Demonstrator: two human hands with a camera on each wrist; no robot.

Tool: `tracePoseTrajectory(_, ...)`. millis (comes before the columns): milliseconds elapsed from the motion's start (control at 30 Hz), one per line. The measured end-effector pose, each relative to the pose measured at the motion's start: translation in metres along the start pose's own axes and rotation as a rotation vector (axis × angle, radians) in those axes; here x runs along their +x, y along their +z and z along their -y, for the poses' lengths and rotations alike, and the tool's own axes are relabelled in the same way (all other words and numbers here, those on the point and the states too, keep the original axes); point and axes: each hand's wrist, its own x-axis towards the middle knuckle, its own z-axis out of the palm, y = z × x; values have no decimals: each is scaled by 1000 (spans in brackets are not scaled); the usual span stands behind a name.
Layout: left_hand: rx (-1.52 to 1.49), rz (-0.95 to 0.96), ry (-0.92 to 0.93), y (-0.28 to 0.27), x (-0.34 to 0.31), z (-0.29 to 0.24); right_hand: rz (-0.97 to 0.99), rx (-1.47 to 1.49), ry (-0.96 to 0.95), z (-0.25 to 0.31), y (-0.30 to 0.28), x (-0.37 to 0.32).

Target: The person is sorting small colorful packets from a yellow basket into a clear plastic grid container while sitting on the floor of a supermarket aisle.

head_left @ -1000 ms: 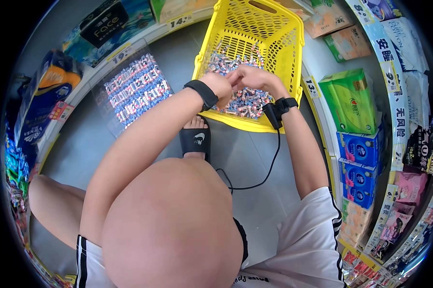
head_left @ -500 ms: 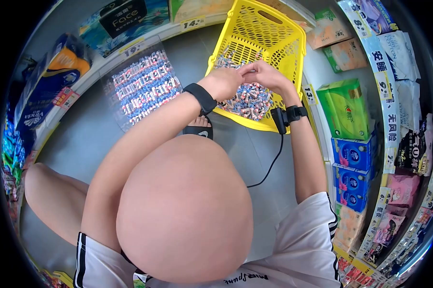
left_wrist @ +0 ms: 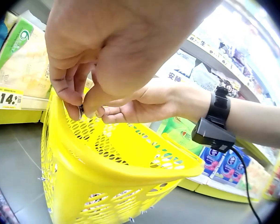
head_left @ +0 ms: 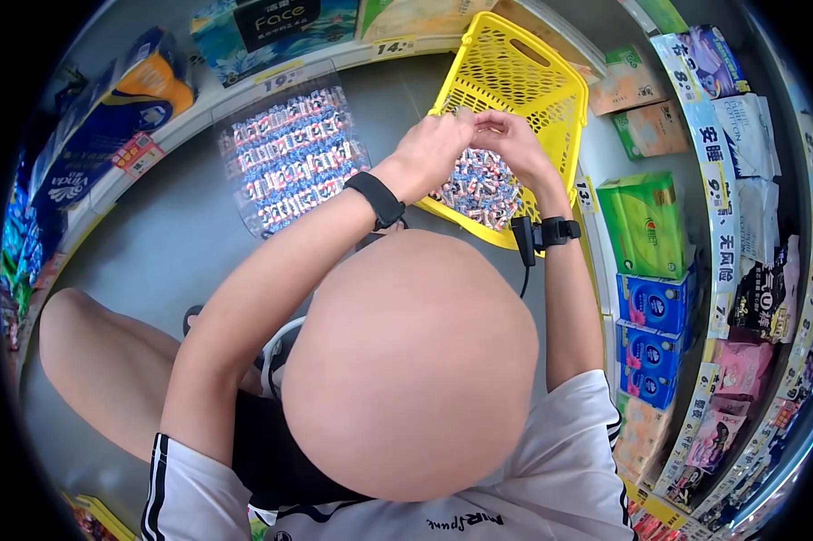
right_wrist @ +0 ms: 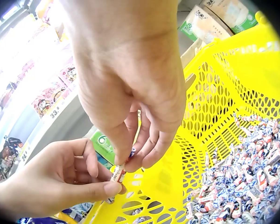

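Observation:
Both hands meet above a yellow basket (head_left: pixel 479 81), fingertips close together. Between them is a small wrapped candy (right_wrist: pixel 119 173) with a white, red and blue wrapper. My left hand (right_wrist: pixel 60 179) pinches its lower end between thumb and finger. At the upper end, my right hand (right_wrist: pixel 135 93) pinches it with thumb and fingertips. In the head view the left hand (head_left: pixel 432 153) and right hand (head_left: pixel 516 151) hide the candy. Many similar candies (head_left: pixel 480 189) lie loose in the basket.
A clear sheet bearing rows of wrapped candies (head_left: pixel 294 153) lies on the floor left of the basket. Shelves with tissue packs (head_left: pixel 645 225) and price tags curve around both sides. A cable (left_wrist: pixel 245 177) hangs from the right wrist camera. A bent knee (head_left: pixel 91 361) is at left.
The head view has shifted, so basket, candy sheet and hands appear farther right. The hands stay together over the basket, fingertips close. The foot near the basket is now mostly hidden.

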Motion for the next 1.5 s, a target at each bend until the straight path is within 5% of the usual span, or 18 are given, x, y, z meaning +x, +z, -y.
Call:
tracePoseTrajectory(333,-175,-311,-28,-45,-37,30,33,5,-148,45,48,11)
tracePoseTrajectory(800,-330,-555,-356,-32,-102,92,100,-732,-298,61,154,57)
tracePoseTrajectory(1133,-232,-803,-748,-1,-169,131,296,-686,-263,17,253,104)
tracePoseTrajectory(1300,-146,-741,-927,8,-183,139,307,-656,-204,-8,302,115)
tracePoseTrajectory(1500,-38,-738,-892,15,-191,142,274,-557,-82,-27,322,125)
